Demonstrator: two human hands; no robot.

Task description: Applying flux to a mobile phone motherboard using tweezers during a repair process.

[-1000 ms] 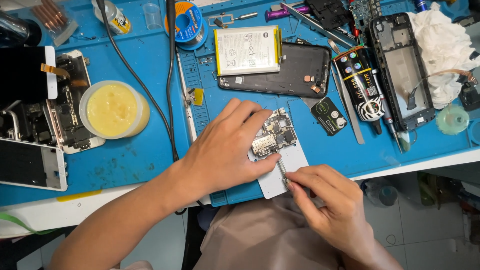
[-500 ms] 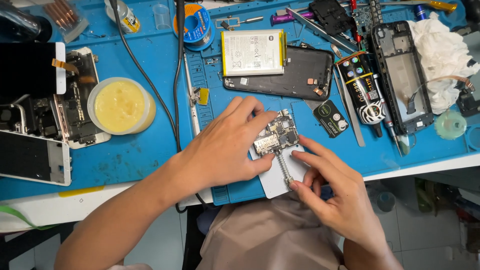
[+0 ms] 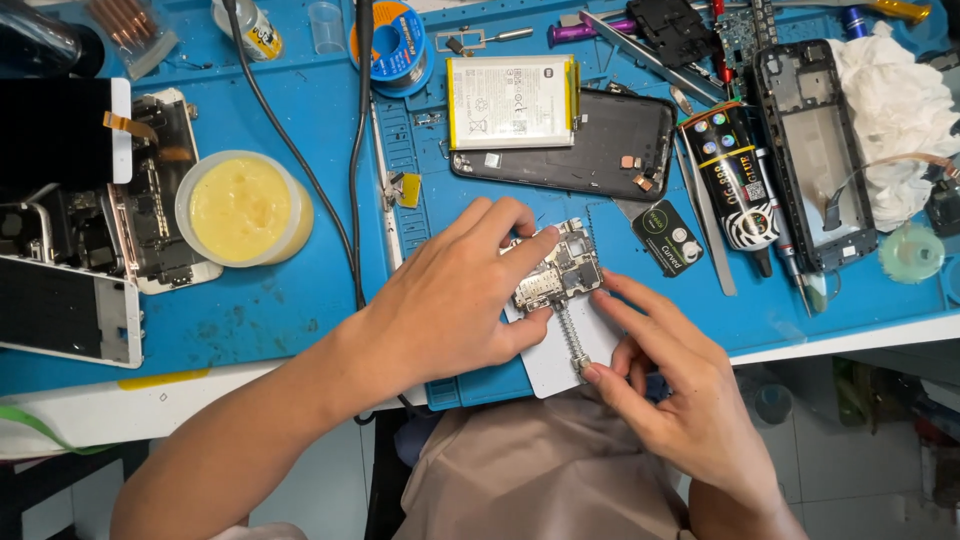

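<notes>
Blue mat [image 3: 300, 300]; hand-hidden circuit board [image 3: 560, 275]

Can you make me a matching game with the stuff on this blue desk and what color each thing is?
Things:
1. tub of paste
2. crumpled cloth
3. phone back cover
4. work mat

Colors:
A. black
B. blue
C. yellow
D. white

Pairs: 1-C, 2-D, 3-A, 4-B
</notes>
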